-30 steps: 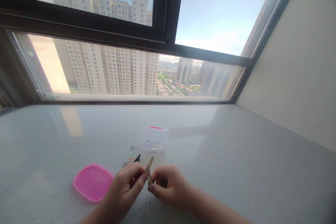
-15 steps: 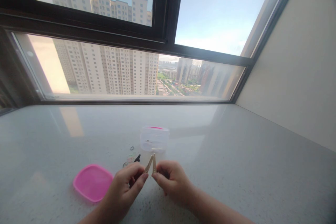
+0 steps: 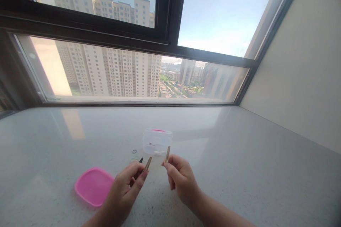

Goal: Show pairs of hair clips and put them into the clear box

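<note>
Your left hand [image 3: 126, 184] is pinched, thumb against fingers, on a slim left gold-toned piece [image 3: 148, 163] that slants up and away from you. Your right hand [image 3: 183, 177] is clamped the same way on a similar right gold-toned piece [image 3: 167, 153], held nearly upright. The 2 pieces are apart, and the right one sits a little higher in the view.

Just past your left fingertips, the pointed end of a black item [image 3: 141, 160] shows; your hand hides the rest of it. Beyond that lie a pale greenish item [image 3: 135, 158], too faint to make out, and a small dark ring [image 3: 134, 151]. Farther out, a clear container [image 3: 145, 138] stands ahead of the 2 hands, with a pink strip [image 3: 158, 130] showing along its top. In your line of sight, the tip of the right piece crosses the container's near right corner.

To the left of your left hand, a pink lid [image 3: 93, 186] lies flat, its right edge partly covered by that hand. All of this rests on a speckled window ledge [image 3: 239, 170], which runs back to a dark window frame [image 3: 172, 10] and meets a pale wall [image 3: 298, 71] on the right.
</note>
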`<state>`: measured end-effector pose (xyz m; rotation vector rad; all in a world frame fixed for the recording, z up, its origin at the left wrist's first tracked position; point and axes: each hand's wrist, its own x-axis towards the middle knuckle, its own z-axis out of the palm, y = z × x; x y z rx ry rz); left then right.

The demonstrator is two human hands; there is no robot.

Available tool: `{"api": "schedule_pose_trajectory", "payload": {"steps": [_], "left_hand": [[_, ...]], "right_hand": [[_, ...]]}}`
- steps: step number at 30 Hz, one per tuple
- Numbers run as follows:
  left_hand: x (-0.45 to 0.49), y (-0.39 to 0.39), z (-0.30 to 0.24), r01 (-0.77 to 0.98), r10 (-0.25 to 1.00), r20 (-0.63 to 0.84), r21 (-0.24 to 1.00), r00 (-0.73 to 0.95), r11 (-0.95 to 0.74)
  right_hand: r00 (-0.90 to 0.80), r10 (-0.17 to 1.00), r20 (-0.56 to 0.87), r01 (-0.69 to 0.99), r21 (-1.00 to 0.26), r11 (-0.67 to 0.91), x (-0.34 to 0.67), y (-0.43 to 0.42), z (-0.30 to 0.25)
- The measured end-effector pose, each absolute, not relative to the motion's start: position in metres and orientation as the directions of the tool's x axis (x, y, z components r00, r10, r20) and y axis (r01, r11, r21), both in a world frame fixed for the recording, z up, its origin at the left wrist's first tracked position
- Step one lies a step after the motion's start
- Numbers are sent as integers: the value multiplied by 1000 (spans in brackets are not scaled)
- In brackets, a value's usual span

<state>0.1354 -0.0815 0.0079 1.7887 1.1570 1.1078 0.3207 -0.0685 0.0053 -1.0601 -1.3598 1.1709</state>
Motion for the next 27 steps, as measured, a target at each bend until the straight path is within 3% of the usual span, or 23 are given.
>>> {"api": "schedule_pose_trajectory", "payload": {"steps": [8, 17, 27], "left_hand": [[134, -79, 1, 293, 949, 274, 905, 154, -309], [134, -77, -2, 281, 949, 279, 908, 145, -310], [134, -78, -1, 295, 939, 293, 894, 181, -336]], "right_hand": [[-43, 980, 192, -62, -980, 190, 321, -67, 4], [-216, 974, 69, -12, -998, 68, 321, -64, -5], [-300, 952, 63, -22, -998, 59, 319, -70, 0]]}}
